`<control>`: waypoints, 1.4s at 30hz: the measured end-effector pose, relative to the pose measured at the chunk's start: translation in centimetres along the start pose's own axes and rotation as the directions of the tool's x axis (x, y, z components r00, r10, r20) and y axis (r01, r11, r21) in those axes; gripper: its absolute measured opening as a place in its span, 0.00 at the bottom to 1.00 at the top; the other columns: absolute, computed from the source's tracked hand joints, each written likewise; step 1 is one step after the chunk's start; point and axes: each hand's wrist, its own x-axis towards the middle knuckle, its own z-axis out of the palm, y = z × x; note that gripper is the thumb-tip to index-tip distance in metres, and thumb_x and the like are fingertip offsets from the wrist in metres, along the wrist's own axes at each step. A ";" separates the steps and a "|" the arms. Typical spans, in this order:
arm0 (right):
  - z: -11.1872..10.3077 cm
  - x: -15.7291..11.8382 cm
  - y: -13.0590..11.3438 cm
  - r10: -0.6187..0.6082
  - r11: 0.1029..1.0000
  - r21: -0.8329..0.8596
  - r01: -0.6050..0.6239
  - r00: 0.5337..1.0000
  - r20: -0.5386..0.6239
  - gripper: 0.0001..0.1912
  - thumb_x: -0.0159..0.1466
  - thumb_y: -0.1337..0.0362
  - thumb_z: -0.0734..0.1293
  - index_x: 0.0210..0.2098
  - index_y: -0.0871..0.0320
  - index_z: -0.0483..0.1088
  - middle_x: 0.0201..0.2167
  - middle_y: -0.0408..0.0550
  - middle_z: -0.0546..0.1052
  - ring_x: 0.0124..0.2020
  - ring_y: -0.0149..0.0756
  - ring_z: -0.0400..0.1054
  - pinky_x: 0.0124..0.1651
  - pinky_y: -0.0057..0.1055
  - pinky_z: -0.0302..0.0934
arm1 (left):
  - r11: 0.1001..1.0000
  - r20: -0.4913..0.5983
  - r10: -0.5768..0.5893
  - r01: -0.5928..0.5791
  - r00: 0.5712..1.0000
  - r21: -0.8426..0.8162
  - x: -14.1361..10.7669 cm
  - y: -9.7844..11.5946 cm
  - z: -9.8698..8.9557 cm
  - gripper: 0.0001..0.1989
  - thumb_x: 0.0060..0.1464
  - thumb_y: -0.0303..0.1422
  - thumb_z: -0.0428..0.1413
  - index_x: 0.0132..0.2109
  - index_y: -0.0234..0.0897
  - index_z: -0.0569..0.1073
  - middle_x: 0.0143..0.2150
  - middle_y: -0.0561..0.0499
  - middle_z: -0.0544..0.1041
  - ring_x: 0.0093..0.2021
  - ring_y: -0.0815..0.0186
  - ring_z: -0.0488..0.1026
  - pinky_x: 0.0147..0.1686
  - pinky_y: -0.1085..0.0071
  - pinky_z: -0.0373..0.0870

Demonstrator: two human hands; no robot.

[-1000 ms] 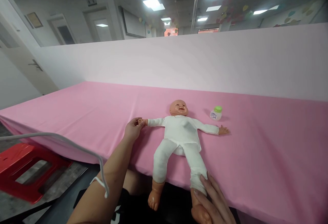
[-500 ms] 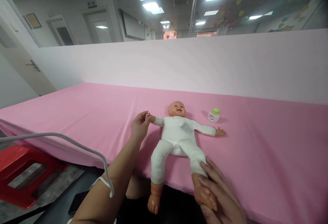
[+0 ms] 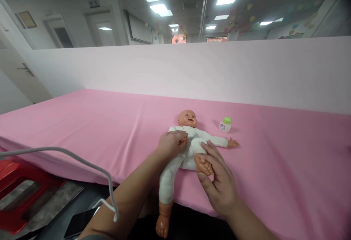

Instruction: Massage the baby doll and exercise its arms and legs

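Note:
A baby doll (image 3: pixel 194 133) in a white suit lies on its back on the pink sheet (image 3: pixel 109 123), its head away from me. My left hand (image 3: pixel 171 144) is closed around the doll's hand on the left, holding it over the doll's belly. With fingers and thumb, my right hand (image 3: pixel 219 181) grips the doll's foot (image 3: pixel 203 165) on the right. That leg is bent, its knee raised towards the belly. The other leg (image 3: pixel 166 188) hangs straight over the near edge, and the arm on the right is stretched out.
A small clear bottle with a green lid (image 3: pixel 225 124) stands right of the doll's head. A grey cable (image 3: pixel 82 161) loops across the lower left, above a phone (image 3: pixel 79 222). At the left is a red stool (image 3: pixel 19 196); behind the sheet runs a white wall (image 3: pixel 178 70) with glass above.
My left hand has brought the doll's hand inward across its belly. My right hand has pushed the doll's foot up and away from me, bending the leg that was straight.

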 end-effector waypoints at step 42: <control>-1.6 -11.0 1.3 -0.222 0.954 -0.175 0.243 0.966 0.128 0.25 0.75 0.49 0.61 0.64 0.57 0.68 0.65 0.58 0.73 0.70 0.54 0.62 0.57 0.45 0.74 | 0.427 -0.308 -0.829 0.173 0.466 -0.888 -0.9 -6.4 -0.7 0.15 0.54 0.40 0.66 0.44 0.36 0.79 0.42 0.46 0.81 0.41 0.62 0.77 0.47 0.60 0.77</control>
